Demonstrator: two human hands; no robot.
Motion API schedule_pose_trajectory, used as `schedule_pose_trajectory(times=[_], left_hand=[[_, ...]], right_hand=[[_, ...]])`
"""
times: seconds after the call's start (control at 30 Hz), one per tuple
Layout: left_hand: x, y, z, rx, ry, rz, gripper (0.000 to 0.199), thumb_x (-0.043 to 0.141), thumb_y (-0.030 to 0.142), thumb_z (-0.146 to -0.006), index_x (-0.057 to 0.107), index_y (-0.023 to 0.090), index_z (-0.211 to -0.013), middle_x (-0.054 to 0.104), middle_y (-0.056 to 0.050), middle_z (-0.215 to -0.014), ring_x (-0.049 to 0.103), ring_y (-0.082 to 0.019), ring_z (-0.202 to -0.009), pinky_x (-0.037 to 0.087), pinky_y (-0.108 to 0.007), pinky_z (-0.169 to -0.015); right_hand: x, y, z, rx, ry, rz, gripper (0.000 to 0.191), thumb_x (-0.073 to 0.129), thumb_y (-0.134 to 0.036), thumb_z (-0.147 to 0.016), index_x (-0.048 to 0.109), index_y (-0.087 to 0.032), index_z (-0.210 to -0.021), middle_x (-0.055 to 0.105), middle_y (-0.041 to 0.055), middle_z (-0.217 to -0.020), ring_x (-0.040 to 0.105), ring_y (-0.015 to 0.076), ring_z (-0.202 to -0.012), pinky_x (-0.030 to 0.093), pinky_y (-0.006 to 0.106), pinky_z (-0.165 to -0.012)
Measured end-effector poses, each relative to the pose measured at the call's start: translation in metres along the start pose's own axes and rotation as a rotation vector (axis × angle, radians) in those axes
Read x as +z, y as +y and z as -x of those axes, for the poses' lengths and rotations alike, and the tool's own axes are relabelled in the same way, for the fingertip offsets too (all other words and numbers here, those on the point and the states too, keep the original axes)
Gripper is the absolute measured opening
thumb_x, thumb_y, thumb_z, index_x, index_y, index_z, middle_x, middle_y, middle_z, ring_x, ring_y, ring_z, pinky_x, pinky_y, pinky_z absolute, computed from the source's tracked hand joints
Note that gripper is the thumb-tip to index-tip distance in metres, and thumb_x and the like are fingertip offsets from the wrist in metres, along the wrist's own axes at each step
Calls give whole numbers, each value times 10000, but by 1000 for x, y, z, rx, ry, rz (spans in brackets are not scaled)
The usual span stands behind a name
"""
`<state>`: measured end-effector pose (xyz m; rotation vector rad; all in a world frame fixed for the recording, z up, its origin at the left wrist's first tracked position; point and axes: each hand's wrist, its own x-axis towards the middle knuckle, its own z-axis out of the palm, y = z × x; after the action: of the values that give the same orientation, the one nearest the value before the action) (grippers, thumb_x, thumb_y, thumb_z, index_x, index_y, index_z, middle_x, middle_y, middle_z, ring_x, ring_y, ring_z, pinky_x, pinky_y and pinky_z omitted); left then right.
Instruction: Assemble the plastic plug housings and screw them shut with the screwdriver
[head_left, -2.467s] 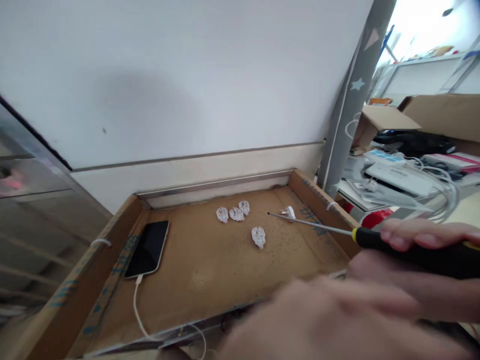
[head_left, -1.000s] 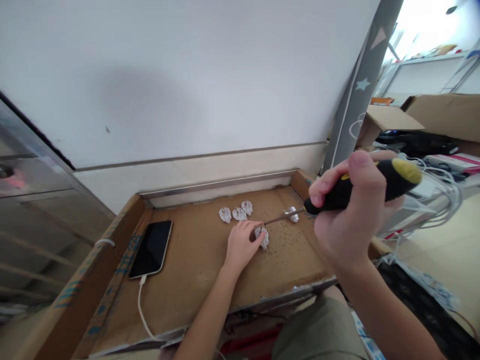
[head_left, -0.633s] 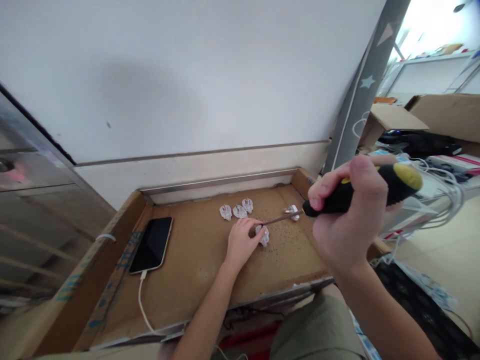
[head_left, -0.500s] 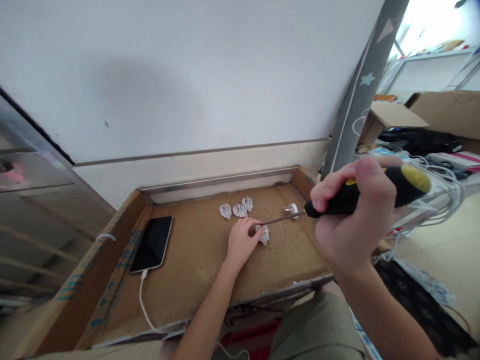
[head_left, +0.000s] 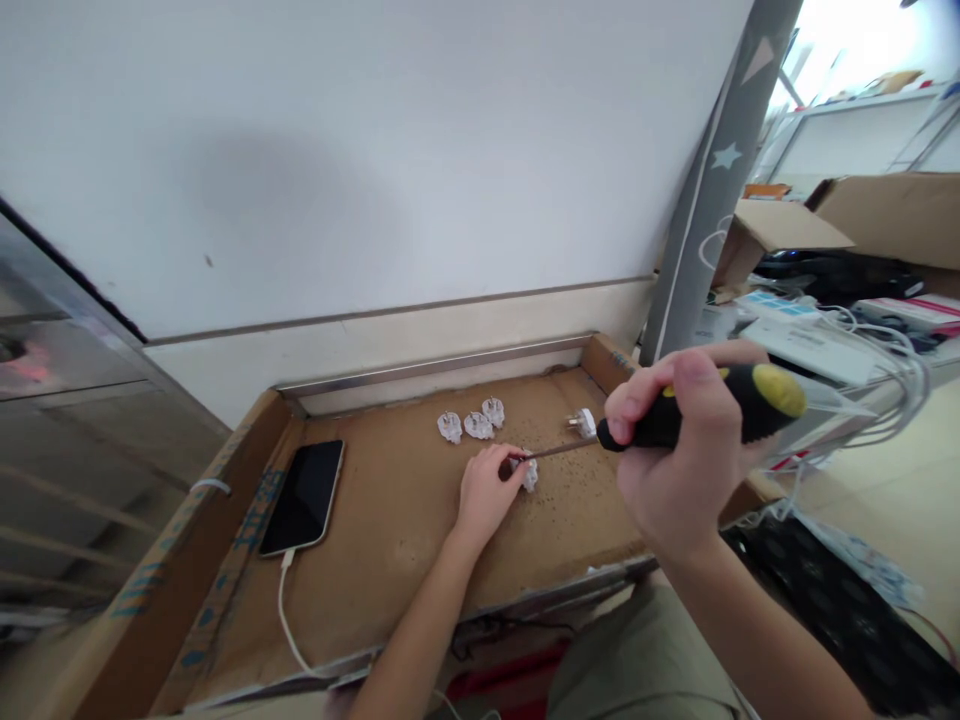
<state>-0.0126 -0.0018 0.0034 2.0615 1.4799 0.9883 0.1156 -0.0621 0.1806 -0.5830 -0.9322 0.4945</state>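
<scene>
My right hand (head_left: pixel 679 440) is wrapped round the black and yellow handle of a screwdriver (head_left: pixel 562 449), whose long shaft points left and down. Its tip reaches the clear plug piece (head_left: pixel 529 475) on the cardboard, partly hidden by fingers. Fingers and thumb of my left hand (head_left: pixel 491 485) pinch this piece at its left side. Three more clear plug pieces, a left one (head_left: pixel 449 427), a middle one (head_left: pixel 478 426) and a back one (head_left: pixel 493 410), lie behind my left hand. A white plug (head_left: pixel 586 423) with metal pins rests near the screwdriver handle.
A phone (head_left: pixel 303 498) with a white cable lies at the left of the cardboard tray (head_left: pixel 375 560). Small dark specks dot the cardboard near the plugs. Boxes and cables (head_left: pixel 892 370) are piled at the right, beyond a grey post (head_left: pixel 694 220).
My right hand and the screwdriver handle have shifted left and slightly down. My left hand remains at the plug piece. The camera view has moved a little.
</scene>
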Motion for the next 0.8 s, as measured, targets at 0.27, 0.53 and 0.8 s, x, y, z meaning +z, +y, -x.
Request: schedule_pose_trajectory(times=[0.27, 0.53, 0.8], left_hand=[[-2, 3, 1, 108, 49, -154, 66, 573, 233, -839, 607, 207, -889, 619, -21, -938, 534, -188, -910, 406, -317, -801], [-1, 6, 1, 173, 93, -309, 37, 570, 217, -817, 559, 202, -849, 623, 0, -873, 536, -189, -880, 366, -327, -779], [0, 6, 1, 189, 146, -353, 30, 567, 202, -797, 542, 198, -813, 617, 3, -829, 531, -189, -842, 346, -329, -773]], right_hand=[[4, -1, -6, 3, 10, -14, 229, 587, -293, -804, 423, -175, -697, 417, -49, -530, 406, 55, -416, 315, 198, -368], [7, -2, -7, 47, -12, -11, 251, 586, -332, -805, 420, -176, -700, 413, -44, -526, 389, 54, -409, 305, 199, -367], [8, 0, -9, 74, 11, -29, 279, 616, -349, -766, 421, -167, -686, 424, -49, -508, 382, 57, -393, 296, 198, -349]])
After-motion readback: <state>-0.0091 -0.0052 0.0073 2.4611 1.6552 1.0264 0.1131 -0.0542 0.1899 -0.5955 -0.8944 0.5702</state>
